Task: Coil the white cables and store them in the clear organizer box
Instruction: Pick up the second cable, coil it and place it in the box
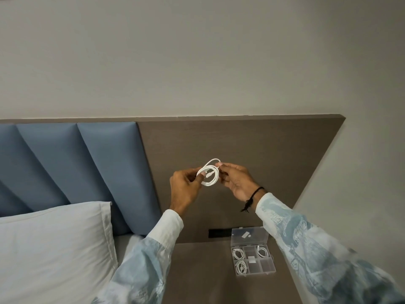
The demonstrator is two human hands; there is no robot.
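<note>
Raised left hand and right hand pinch white cable coil.

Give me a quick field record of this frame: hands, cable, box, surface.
left hand: pinching the side of the coil, held up in the air
right hand: fingers on the coil's upper right loop
white cable: coiled in loops, held between both hands
organizer box: clear, lid open, on the nightstand
box contents: three coiled cables; several compartments look empty
backdrop: wooden headboard panel, pillow at left
task status: current cable not yet in the box
</note>
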